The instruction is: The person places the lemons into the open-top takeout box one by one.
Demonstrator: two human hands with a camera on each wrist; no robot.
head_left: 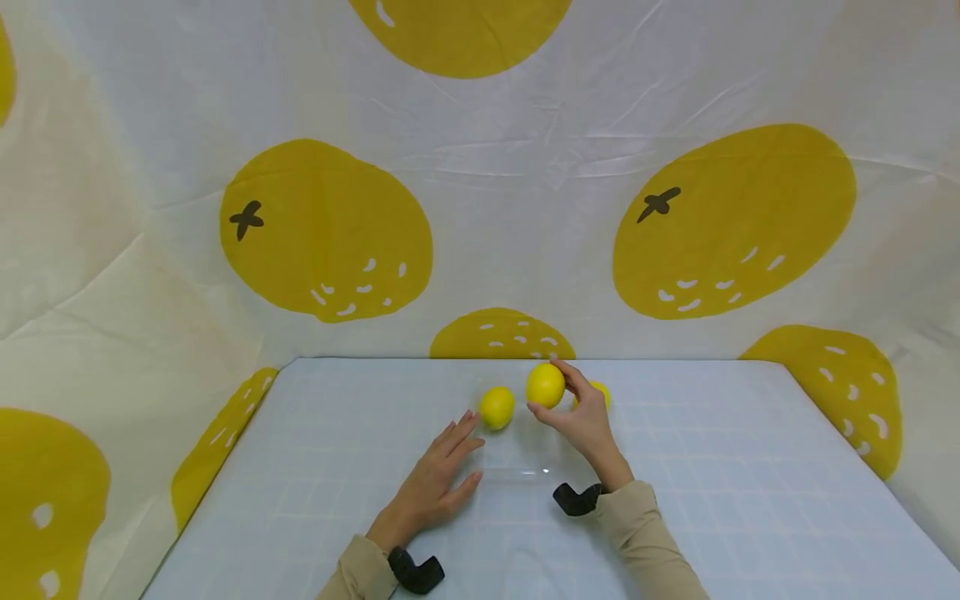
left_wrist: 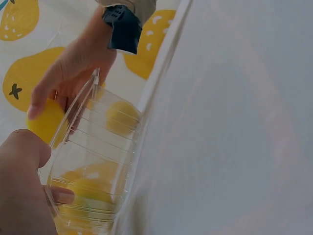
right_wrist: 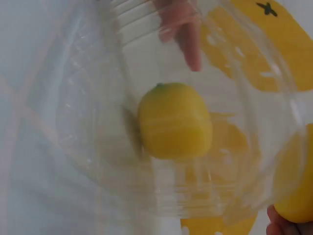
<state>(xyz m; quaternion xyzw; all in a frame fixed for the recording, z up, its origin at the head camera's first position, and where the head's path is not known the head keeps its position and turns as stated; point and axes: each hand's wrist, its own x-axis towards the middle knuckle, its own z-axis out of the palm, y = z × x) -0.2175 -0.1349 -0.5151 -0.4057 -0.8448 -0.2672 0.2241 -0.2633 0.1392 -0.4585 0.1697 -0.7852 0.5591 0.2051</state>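
A clear plastic container (head_left: 517, 477) stands on the table between the hands. My left hand (head_left: 442, 471) is at its left side, fingers extended, fingertips right at the wall. Over the container, my right hand (head_left: 588, 421) pinches a yellow lemon (head_left: 545, 386) between thumb and fingers. A second lemon (head_left: 497, 408) sits in the container's left part; the right wrist view shows this lemon (right_wrist: 175, 121) through the clear wall, with a greenish tip. Past the container, partly hidden by my right hand, is a third lemon (head_left: 602, 393).
The table (head_left: 337, 467) has a pale, faintly checked cover. Behind it hangs a white cloth (head_left: 525, 208) printed with big yellow fruit, close along the table's back edge. Both wrists wear black mounts, the right mount (head_left: 577, 500) near the container's front right corner.
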